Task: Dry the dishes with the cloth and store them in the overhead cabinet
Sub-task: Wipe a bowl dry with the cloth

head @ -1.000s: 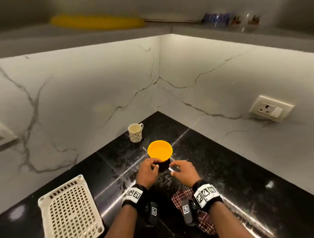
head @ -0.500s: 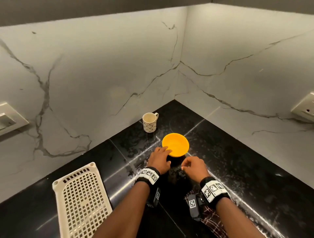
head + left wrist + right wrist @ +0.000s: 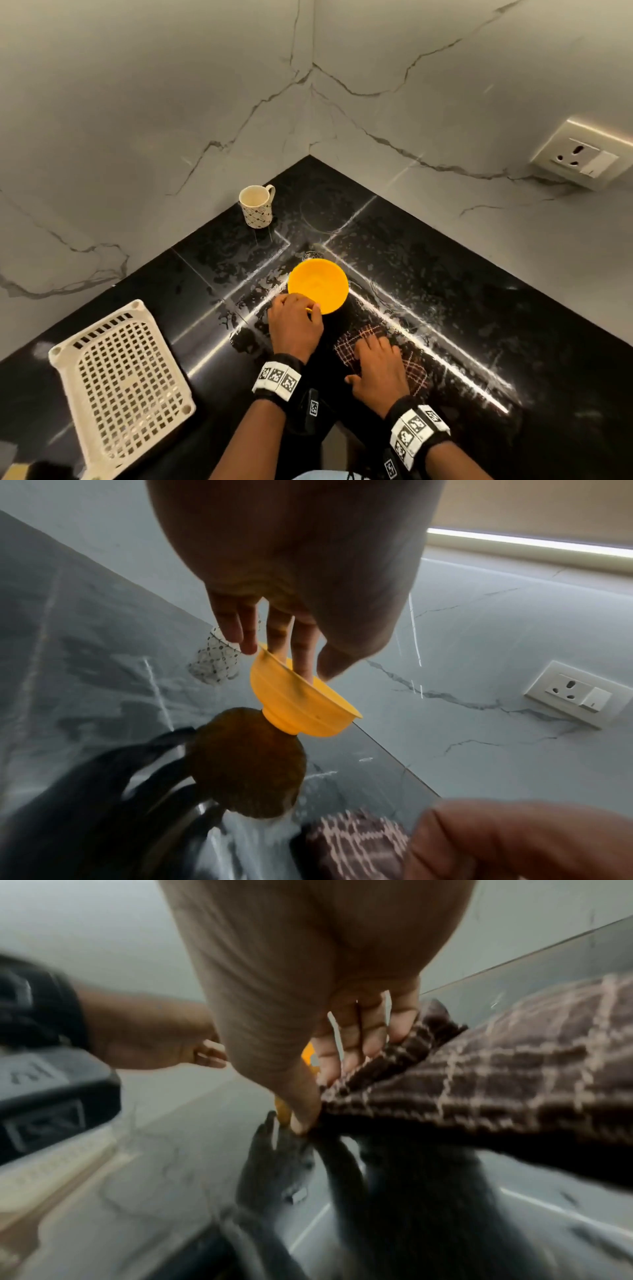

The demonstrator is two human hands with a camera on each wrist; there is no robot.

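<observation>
On the tabletop (image 3: pixel 445 274), the mug (image 3: pixel 257 206) stands behind the bowl (image 3: pixel 318 286); cloth (image 3: pixel 373 342) before it, rack (image 3: pixel 120 383) far left.

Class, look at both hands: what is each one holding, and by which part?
The left hand grips the yellow bowl by its near rim. The right hand pinches the checked cloth at its edge.

Yellow bowl (image 3: pixel 318 284), checked cloth (image 3: pixel 373 346), countertop.
</observation>
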